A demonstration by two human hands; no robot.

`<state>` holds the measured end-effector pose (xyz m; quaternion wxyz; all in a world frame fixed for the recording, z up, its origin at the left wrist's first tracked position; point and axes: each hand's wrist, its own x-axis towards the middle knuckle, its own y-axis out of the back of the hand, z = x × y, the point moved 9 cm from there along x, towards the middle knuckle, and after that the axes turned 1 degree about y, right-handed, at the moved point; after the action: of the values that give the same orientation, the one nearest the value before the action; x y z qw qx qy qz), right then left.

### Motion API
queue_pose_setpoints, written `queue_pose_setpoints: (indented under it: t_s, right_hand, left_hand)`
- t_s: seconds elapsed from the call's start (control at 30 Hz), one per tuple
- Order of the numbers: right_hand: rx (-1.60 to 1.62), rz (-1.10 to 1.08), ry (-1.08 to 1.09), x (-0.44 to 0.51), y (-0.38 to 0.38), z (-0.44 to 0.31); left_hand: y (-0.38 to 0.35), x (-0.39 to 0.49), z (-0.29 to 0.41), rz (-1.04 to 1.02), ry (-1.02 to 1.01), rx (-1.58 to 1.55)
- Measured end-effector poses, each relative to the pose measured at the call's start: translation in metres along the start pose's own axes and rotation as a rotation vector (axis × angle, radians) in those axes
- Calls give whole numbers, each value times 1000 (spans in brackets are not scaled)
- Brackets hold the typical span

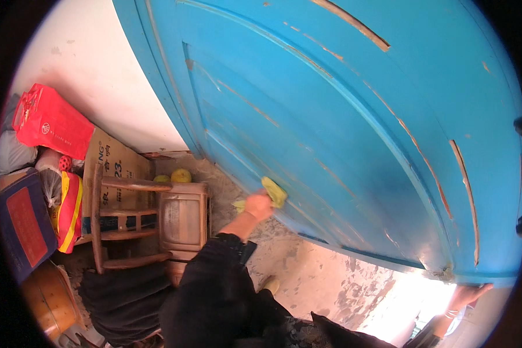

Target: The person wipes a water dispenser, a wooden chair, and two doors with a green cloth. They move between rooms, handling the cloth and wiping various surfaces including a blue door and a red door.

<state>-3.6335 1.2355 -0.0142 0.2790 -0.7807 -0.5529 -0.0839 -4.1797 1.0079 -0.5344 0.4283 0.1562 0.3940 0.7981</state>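
Observation:
A blue-painted wooden door with raised mouldings and long scuffs of bare wood fills the upper right. My left hand, at the end of a black sleeve, holds a yellow cloth against the lower part of its panel. One end of the cloth hangs out on the left side of the hand. At the lower right, my right hand is at the door's edge, its fingers partly hidden there; a bracelet circles the wrist.
A wooden chair stands left of my left arm, with yellow round fruit behind it. Farther left are a cardboard box, a red bag, a blue box and a brown rounded container. Bright light falls on the worn floor.

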Motion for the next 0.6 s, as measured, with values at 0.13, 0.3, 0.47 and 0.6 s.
queue_pose_setpoints:
  t_s: [0.13,0.3,0.47,0.6]
  right_hand:
    - [59,40,-82,-14,-13,6]
    - [64,88,-34,-32,-26,2]
    - [-31,107,33,-38,-31,-3]
    - [-72,77,40,-38,-36,-3]
  left_hand:
    - [93,22,-97,215,253,133]
    - [182,67,-179,316,379,293]
    - [158,105,-208,21,348,547]
    - [146,111,-206,-26,227,641]
